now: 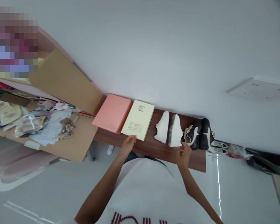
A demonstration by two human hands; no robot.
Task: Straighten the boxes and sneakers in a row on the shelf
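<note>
On a dark brown wooden bench [151, 146] against the wall, a pink box-like folder [113, 112] lies beside a cream flat box [140, 119] with printed labels. To their right are two white shoes, one [162, 129] on its side and another [176, 132] showing its dark opening. Two dark shoes with pale laces, one [194, 135] beside the other [205, 133], come after them. My left hand [129, 144] is at the cream box's front edge, fingers loosely bent and apart. By the near end of the right white shoe is my right hand [184, 153], fingers loosely curled, holding nothing visible.
At left, a cluttered desk [81, 146] holds papers, plastic bags and a bundle of cord [66, 129]. A cardboard panel [70, 84] stands above it. More shoes [218, 147] and a dark bag [268, 163] lie on the floor at right. A socket panel [259, 88] is on the wall.
</note>
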